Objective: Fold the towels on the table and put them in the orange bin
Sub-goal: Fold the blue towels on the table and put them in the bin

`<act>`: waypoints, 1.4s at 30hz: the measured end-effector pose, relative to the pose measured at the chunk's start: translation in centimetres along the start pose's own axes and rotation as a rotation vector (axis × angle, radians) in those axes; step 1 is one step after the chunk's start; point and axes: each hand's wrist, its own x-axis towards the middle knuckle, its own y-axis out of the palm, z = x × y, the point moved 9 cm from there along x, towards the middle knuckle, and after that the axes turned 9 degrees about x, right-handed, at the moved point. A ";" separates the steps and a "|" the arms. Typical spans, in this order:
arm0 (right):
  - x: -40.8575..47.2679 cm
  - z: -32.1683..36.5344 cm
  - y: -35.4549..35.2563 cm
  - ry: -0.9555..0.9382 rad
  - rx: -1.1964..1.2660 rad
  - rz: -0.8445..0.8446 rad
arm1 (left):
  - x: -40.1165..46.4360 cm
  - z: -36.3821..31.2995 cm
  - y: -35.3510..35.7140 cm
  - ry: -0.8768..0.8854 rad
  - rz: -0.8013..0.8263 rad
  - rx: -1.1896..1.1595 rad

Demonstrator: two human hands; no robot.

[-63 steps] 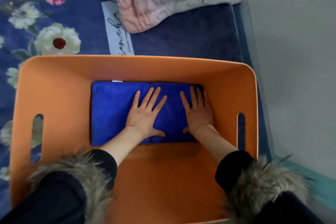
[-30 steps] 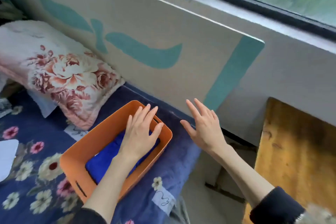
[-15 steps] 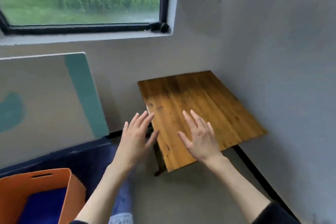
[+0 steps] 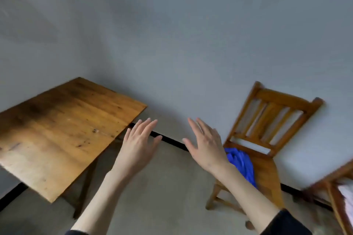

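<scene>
Both the left hand (image 4: 138,144) and right hand (image 4: 206,147) hang spread and empty, apparently fetching the crumpled blue towel (image 4: 241,164) at the chair (image 4: 267,170) seat's front edge for folding on the table (image 4: 57,129).

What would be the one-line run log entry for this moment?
left hand: open, empty | right hand: open, empty | crumpled blue towel: on wooden chair seat | wooden table: bare

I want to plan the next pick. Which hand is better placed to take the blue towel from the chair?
The right hand: it hovers open beside the crumpled blue towel on the wooden chair. The left hand is nearer the table.
</scene>
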 end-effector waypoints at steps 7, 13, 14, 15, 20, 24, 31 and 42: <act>-8.1 -14.9 -8.4 0.259 -0.033 -0.096 | 0.7 -16.1 9.7 0.267 0.156 -0.050; -9.6 -24.9 -10.4 0.402 -0.028 -0.111 | 3.4 -23.9 17.7 0.391 0.312 -0.053; -9.4 -26.6 -10.4 0.419 -0.029 -0.105 | 4.2 -24.8 19.2 0.397 0.338 -0.056; -9.0 -28.4 -10.4 0.435 -0.031 -0.096 | 5.0 -25.6 20.7 0.399 0.362 -0.058; -6.1 -38.2 -9.2 0.540 -0.009 -0.018 | 10.2 -28.8 29.8 0.407 0.462 -0.032; -4.5 -45.8 -7.2 0.624 0.033 0.072 | 12.1 -31.0 38.8 0.396 0.623 -0.026; -4.5 -56.0 -1.6 0.713 0.094 0.165 | 11.4 -31.9 53.5 0.417 0.887 0.136; -6.7 -69.9 14.6 0.720 0.204 0.476 | 8.2 -26.7 70.2 0.310 0.873 0.434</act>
